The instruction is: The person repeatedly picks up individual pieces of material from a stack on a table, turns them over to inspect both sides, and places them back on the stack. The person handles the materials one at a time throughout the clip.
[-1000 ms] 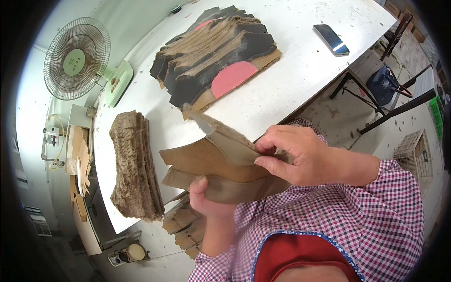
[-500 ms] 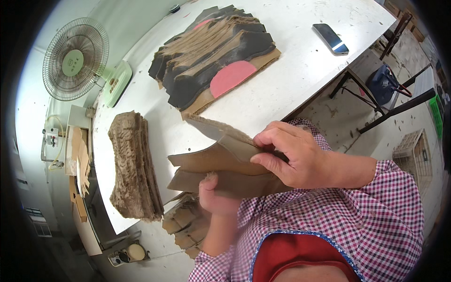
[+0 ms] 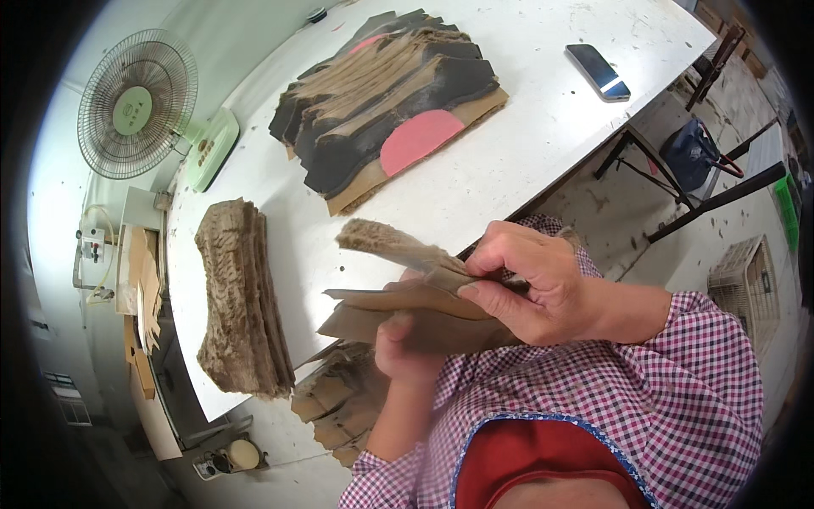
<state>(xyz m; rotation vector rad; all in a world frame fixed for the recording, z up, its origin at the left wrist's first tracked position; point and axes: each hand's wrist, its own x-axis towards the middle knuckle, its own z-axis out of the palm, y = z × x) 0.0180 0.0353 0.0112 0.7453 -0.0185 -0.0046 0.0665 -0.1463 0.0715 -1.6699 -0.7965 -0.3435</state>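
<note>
Above my lap I hold a small bundle of brown pieces (image 3: 415,318), smooth like leather on one side and furry on the other. My right hand (image 3: 538,284) is closed on the bundle's right end, thumb on top and index finger bent. One upper piece folds back, and its furry side (image 3: 381,236) faces up. My left hand (image 3: 411,343) grips the bundle from below, thumb on the near side; its other fingers are mostly hidden behind the pieces. Left of them, a stack of furry brown pieces (image 3: 233,297) stands on the white table (image 3: 543,153).
A large fanned pile of black and brown pieces (image 3: 365,127) with a pink rounded patch (image 3: 421,142) lies farther back. A phone (image 3: 598,72) rests at the right. Several brown pieces (image 3: 339,394) hang below the table edge. A fan (image 3: 136,106) stands far left; a bag (image 3: 691,153) sits at right.
The upper piece has folded back, turning its furry side up. My left hand has shifted slightly right with the bundle's lower pieces. My right hand has barely moved.
</note>
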